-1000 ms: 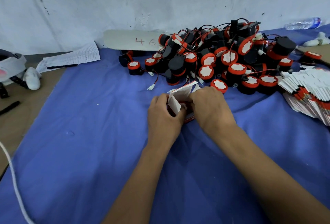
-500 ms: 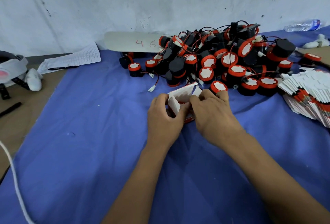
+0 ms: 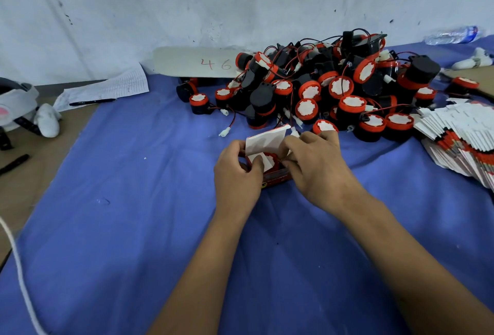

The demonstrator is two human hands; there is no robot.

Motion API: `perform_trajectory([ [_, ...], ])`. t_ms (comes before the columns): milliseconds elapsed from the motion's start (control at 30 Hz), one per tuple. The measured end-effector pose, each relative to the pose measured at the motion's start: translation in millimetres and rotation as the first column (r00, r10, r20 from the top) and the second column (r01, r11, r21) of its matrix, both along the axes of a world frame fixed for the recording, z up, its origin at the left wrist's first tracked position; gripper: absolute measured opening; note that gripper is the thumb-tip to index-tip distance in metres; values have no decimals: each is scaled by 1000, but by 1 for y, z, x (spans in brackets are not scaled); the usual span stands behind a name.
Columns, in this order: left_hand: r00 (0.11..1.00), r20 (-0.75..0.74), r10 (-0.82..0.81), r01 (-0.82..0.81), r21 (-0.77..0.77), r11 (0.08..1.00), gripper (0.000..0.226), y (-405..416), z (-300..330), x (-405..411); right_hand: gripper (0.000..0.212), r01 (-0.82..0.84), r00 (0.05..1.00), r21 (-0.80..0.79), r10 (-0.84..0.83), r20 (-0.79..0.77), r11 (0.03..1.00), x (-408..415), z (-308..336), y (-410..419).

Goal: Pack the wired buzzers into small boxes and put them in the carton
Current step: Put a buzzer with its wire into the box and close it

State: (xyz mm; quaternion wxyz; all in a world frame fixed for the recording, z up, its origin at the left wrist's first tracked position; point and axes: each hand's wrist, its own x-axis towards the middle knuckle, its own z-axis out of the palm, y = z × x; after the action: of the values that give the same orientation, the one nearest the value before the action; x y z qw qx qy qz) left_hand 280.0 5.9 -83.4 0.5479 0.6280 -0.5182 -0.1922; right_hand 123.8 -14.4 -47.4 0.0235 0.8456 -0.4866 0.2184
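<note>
A small red box (image 3: 275,177) stands on the blue cloth (image 3: 133,227) in front of me, its white lid flap (image 3: 266,141) raised. A red-topped buzzer (image 3: 270,159) sits inside the box. My left hand (image 3: 236,174) grips the box's left side, with the thumb on an inner white flap. My right hand (image 3: 315,166) pinches the flap at the box's right side. Behind them lies a big heap of black and red wired buzzers (image 3: 320,91).
A fanned stack of flat unfolded boxes (image 3: 465,142) lies at the right. A white card marked 46 (image 3: 197,63) leans at the wall. Papers with a pen (image 3: 107,91) lie at the left, a water bottle (image 3: 451,35) at the far right, a white cord (image 3: 16,268) at the lower left.
The box's lid flap has lifted and the box has opened toward me, showing the buzzer inside. My right hand has shifted slightly right; my left thumb now lies on the inner flap.
</note>
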Motion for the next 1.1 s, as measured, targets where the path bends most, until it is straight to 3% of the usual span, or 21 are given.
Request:
perform_trajectory([
  [100, 1000, -25, -15, 15, -9, 1000, 38, 1, 2, 0, 8, -4, 997, 2, 3, 77, 1000, 2, -2, -1],
  [233, 998, -54, -19, 19, -1, 1000, 29, 1, 3, 0, 7, 3, 983, -29, 3, 183, 1000, 2, -1, 0],
  [400, 999, -31, -19, 19, 4, 1000, 27, 2, 4, 0, 21, 122, 992, -21, -122, 10, 992, 7, 7, -2],
  [600, 966, 228, 122, -81, -182, 980, 38, 9, 9, -6, 27, 207, 978, 12, -207, -22, 978, 20, 12, -1],
  [733, 838, 525, 150, -39, -215, 976, 16, 9, 8, -8, 26, 268, 964, 55, -267, -15, 962, 25, 15, -2],
  [1100, 768, 630, 112, -51, -115, 992, 30, 9, 5, -16, 20, 308, 951, 123, -308, -18, 944, 29, 17, 4],
])
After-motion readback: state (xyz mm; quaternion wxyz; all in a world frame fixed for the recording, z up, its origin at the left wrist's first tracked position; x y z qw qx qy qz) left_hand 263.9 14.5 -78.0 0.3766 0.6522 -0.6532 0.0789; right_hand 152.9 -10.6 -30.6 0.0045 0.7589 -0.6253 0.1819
